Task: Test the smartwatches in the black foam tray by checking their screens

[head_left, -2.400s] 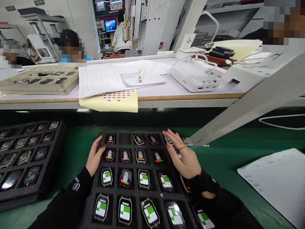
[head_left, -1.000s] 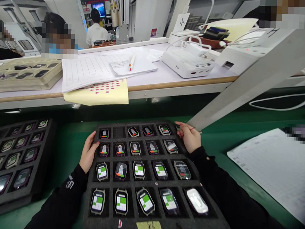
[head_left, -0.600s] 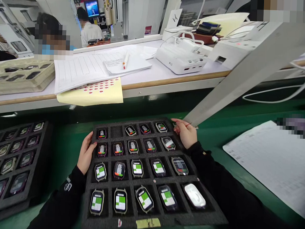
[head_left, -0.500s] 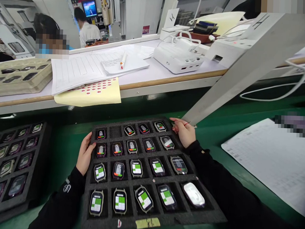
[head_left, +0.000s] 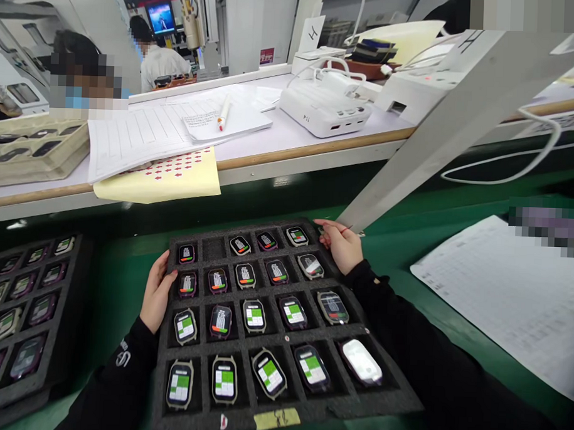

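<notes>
A black foam tray (head_left: 190, 422) lies in front of me, its compartments holding several smartwatch bodies without straps. Many screens are lit, such as a watch (head_left: 225, 380) showing green and white blocks and a watch (head_left: 279, 272) showing white text with an orange and green bar. One compartment (head_left: 213, 250) in the far row has no watch. At the tray's left edge, my left hand (head_left: 156, 296) grips the side, thumb on the rim. My right hand (head_left: 343, 248) holds the far right corner, fingers curled at the edge. A yellow label (head_left: 277, 419) is stuck on the near rim.
Left of me stands another foam tray (head_left: 59, 332) of watches on the green bench (head_left: 120, 269). White paper sheets (head_left: 495, 297) lie at right. A slanted post (head_left: 426, 132) rises beyond my right hand. The raised shelf (head_left: 252, 138) bears papers and a white charger (head_left: 326, 110). People sit behind.
The whole view has shifted slightly, so the scene sits a little further left. Both hands keep the same hold on the tray, and the watches stay in their compartments.
</notes>
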Action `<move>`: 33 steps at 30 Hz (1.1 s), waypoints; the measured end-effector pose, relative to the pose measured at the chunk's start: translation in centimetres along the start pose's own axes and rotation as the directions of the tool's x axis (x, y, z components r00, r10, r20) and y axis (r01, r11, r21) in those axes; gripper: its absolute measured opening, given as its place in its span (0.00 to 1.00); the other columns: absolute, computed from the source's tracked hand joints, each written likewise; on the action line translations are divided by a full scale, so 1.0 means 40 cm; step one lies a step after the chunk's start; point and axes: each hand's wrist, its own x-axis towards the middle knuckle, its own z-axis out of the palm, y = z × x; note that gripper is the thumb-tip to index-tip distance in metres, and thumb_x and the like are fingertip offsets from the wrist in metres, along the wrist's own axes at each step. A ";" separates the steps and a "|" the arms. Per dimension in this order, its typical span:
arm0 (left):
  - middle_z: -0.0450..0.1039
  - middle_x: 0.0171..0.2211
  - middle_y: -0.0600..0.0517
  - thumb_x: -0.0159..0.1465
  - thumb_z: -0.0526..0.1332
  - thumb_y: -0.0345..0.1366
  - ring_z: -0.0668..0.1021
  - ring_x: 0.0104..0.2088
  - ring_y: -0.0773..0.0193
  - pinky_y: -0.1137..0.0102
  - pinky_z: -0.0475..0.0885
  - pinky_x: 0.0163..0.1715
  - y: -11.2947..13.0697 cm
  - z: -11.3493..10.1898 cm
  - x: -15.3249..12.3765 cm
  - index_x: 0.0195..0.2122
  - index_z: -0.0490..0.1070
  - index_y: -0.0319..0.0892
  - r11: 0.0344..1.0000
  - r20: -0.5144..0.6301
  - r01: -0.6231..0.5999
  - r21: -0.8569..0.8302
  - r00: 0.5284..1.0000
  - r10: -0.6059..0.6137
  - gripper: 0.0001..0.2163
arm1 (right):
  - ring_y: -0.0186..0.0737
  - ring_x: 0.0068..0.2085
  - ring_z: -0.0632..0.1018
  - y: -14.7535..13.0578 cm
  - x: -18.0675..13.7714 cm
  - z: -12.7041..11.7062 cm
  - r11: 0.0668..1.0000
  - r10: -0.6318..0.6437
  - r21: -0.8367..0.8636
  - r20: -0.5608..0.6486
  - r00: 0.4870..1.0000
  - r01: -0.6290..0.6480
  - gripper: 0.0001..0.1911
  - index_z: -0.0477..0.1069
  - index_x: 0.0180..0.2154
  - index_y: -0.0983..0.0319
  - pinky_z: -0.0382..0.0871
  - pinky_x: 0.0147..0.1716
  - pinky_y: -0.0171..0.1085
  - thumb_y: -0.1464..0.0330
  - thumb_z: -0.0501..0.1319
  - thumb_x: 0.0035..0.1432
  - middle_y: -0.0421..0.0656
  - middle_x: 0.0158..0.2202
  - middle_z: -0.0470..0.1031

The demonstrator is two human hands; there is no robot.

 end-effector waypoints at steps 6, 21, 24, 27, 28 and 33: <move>0.64 0.61 0.49 0.60 0.61 0.38 0.64 0.63 0.53 0.60 0.62 0.62 -0.001 -0.002 -0.002 0.58 0.65 0.47 1.000 -0.003 0.000 0.001 1.000 0.000 0.23 | 0.34 0.20 0.64 0.000 0.001 -0.001 1.000 0.007 -0.004 0.004 1.000 -0.007 0.18 0.77 0.33 0.64 0.53 0.17 0.31 0.60 0.62 0.40 0.33 0.15 0.57; 0.65 0.61 0.47 0.60 0.61 0.38 0.66 0.62 0.53 0.59 0.62 0.62 0.006 0.002 -0.003 0.58 0.65 0.45 1.000 -0.009 0.013 -0.015 1.000 -0.013 0.23 | 0.33 0.19 0.64 0.005 0.003 -0.005 1.000 -0.017 -0.022 0.018 1.000 0.017 0.17 0.77 0.34 0.64 0.54 0.17 0.31 0.60 0.63 0.42 0.33 0.14 0.57; 0.65 0.61 0.47 0.60 0.61 0.37 0.65 0.62 0.53 0.58 0.62 0.63 0.006 0.002 -0.002 0.58 0.65 0.45 1.000 -0.009 0.015 -0.018 1.000 -0.015 0.23 | 0.33 0.19 0.64 0.006 0.004 -0.006 0.999 -0.018 -0.028 0.015 1.000 0.019 0.17 0.77 0.34 0.64 0.55 0.17 0.31 0.61 0.63 0.42 0.33 0.14 0.58; 0.65 0.61 0.47 0.60 0.62 0.37 0.65 0.63 0.53 0.59 0.63 0.62 0.008 0.002 -0.003 0.58 0.65 0.45 1.000 -0.011 0.014 -0.013 1.000 -0.015 0.23 | 0.33 0.18 0.64 0.008 0.004 -0.007 0.999 -0.020 -0.030 0.015 1.000 0.021 0.18 0.78 0.35 0.65 0.55 0.16 0.31 0.61 0.63 0.43 0.34 0.14 0.59; 0.65 0.61 0.47 0.60 0.62 0.37 0.65 0.63 0.53 0.59 0.63 0.62 0.008 0.002 -0.004 0.58 0.65 0.45 1.000 -0.012 0.015 -0.011 1.000 -0.015 0.23 | 0.33 0.18 0.64 0.009 0.005 -0.007 0.999 -0.020 -0.030 0.015 1.000 0.021 0.18 0.78 0.35 0.65 0.55 0.16 0.31 0.61 0.62 0.43 0.34 0.14 0.60; 0.65 0.61 0.47 0.60 0.62 0.37 0.65 0.63 0.53 0.59 0.63 0.62 0.007 0.000 -0.007 0.58 0.65 0.45 1.000 -0.010 0.014 -0.012 1.000 -0.014 0.23 | 0.33 0.18 0.63 0.010 0.005 -0.007 0.999 -0.018 -0.034 0.012 1.000 0.019 0.18 0.78 0.35 0.65 0.54 0.16 0.31 0.61 0.62 0.43 0.34 0.14 0.60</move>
